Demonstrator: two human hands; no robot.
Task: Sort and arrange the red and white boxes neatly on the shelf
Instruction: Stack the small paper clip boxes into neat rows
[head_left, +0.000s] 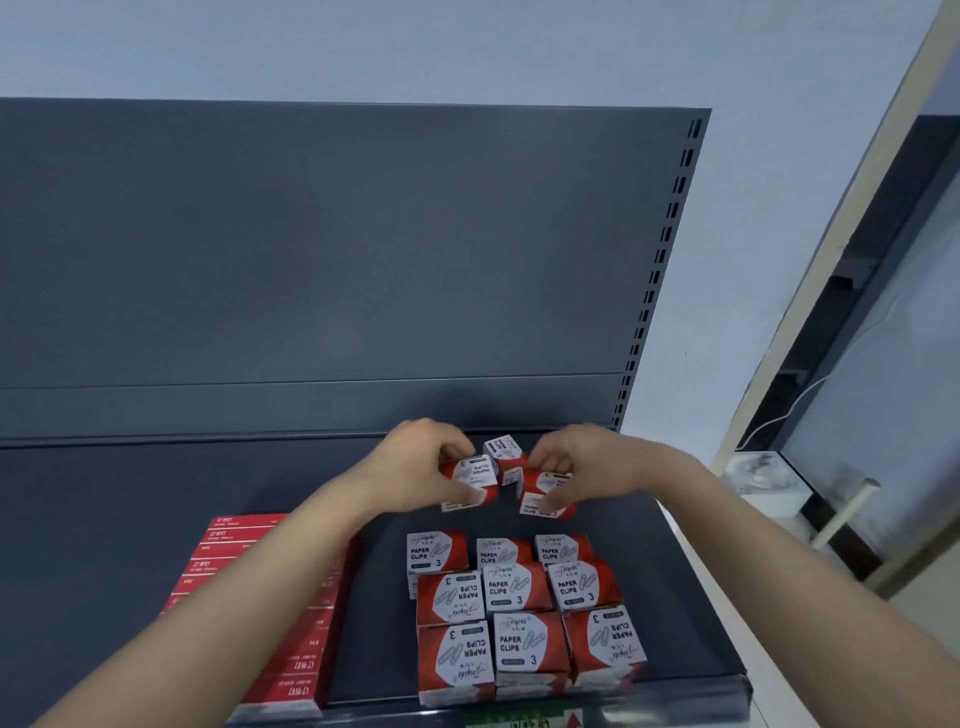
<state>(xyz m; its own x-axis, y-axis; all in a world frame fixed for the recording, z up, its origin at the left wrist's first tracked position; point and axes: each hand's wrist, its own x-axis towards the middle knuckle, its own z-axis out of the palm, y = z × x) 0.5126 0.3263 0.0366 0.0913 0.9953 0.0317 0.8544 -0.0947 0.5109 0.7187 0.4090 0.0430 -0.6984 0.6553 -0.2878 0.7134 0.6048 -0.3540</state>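
- Dark grey metal shelf (156, 493) is being stocked.
- Near its back, red and white cardboard boxes (470, 475) are being gripped, fingers curled: one by left hand (415, 462), one by right hand (587, 460), probably for aligning.

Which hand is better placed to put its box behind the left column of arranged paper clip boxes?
Left. The left hand grips a paper clip box almost in line with that column; the right hand holds another box farther right.
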